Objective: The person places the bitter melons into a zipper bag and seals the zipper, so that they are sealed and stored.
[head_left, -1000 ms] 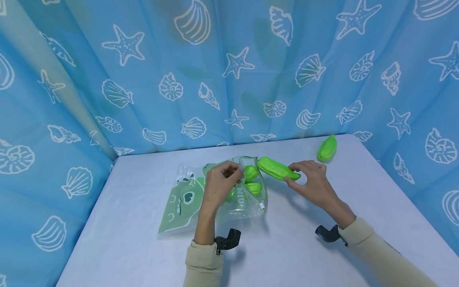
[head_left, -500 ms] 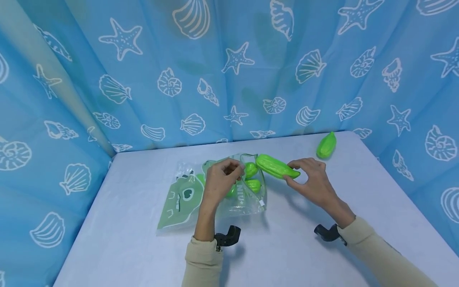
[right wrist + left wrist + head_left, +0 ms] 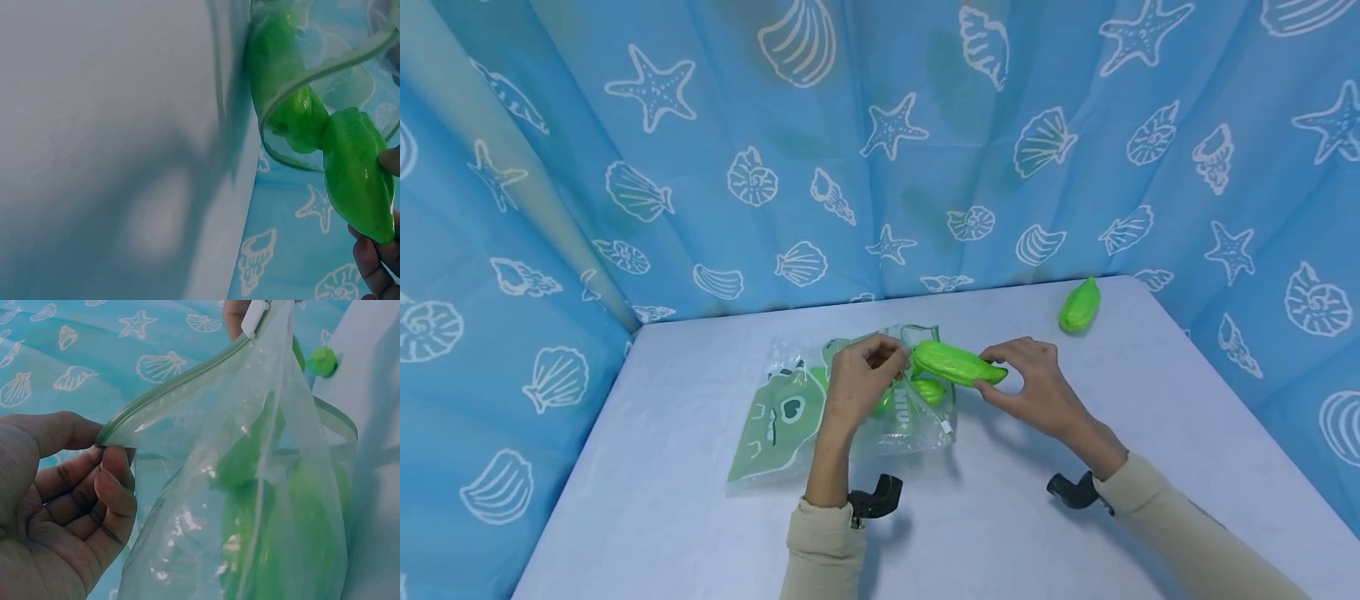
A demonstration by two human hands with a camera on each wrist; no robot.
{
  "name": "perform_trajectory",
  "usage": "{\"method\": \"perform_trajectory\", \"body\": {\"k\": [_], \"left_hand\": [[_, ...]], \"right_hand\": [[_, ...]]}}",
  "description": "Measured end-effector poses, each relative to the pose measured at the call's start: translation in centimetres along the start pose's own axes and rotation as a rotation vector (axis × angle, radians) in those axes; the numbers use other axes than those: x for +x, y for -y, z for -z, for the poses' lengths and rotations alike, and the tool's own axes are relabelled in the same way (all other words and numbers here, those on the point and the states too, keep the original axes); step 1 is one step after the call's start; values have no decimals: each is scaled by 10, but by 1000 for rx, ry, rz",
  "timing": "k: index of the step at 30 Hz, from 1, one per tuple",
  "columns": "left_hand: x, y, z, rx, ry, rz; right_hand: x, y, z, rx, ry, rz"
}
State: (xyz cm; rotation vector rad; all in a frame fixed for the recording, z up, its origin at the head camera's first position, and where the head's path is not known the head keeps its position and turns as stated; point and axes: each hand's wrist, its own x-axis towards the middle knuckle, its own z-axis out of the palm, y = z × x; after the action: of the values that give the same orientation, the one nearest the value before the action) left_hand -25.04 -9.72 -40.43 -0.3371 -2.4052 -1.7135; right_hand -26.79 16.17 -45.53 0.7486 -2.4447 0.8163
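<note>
Enclosure: a blue curtain (image 3: 880,150) printed with white shells and starfish closes off the far and side edges of the tabletop (image 3: 1015,533), a pale, smooth, matte surface.

Clear zip bag (image 3: 850,408): lies left of centre, nearer the far edge, its mouth facing right and raised. It judges as thin, limp film, light and slippery; the stiffer zip rim is the sound place to hold. Several green pieces already sit inside.

Long green toy vegetable (image 3: 958,365): held above the tabletop at the bag mouth, its left tip at the rim. It appears to be glossy moulded plastic, rigid, light and somewhat slick; an end grip looks adequate.

Left hand (image 3: 859,383): fingers curled, pinching the bag's upper rim and keeping the mouth open; the left wrist view confirms thumb and fingertips on the zip strip.

Right hand (image 3: 1037,392): fingers grip the vegetable's right end.

Small green toy (image 3: 1079,306): lies alone near the far right corner, well apart from both hands.
</note>
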Motion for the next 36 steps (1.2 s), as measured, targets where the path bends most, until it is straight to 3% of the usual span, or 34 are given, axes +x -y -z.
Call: {"method": "perform_trajectory", "body": {"k": [13,27,36], "left_hand": [[-2,1,-4,22,-8,-22],[-1,-1,-2,31,-3,-17],[-1,-1,-2,20,-4,-20]], "right_hand": [[19,14,-27,18,52,109],[36,31,-47,34,110,121],[39,43,-52,-50,214,77]]}}
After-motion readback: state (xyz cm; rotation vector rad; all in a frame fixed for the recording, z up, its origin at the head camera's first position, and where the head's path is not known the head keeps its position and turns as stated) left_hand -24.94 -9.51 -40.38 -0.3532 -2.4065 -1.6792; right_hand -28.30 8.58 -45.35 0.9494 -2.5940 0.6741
